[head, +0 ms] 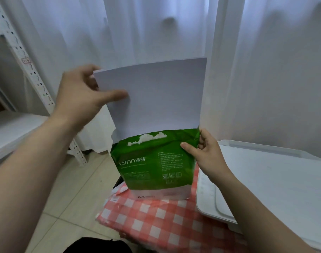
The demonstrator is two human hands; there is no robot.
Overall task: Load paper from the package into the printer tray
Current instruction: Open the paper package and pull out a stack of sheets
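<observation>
Nearest, lower centre: checked cloth [156, 220] with the green package [152, 167] standing upright on it. Right hand [205, 152] has its grip clamped on the package's torn upper right edge. White printer [265, 179] sits just right of it, lower right; tray not made out. Paper [156, 99] sticks half out of the package, long axis vertical. Left hand [79, 95] has its grip clamped on the upper left corner. Likely next: lift clear, then swing right toward the printer. Curtain [265, 70] behind.
</observation>
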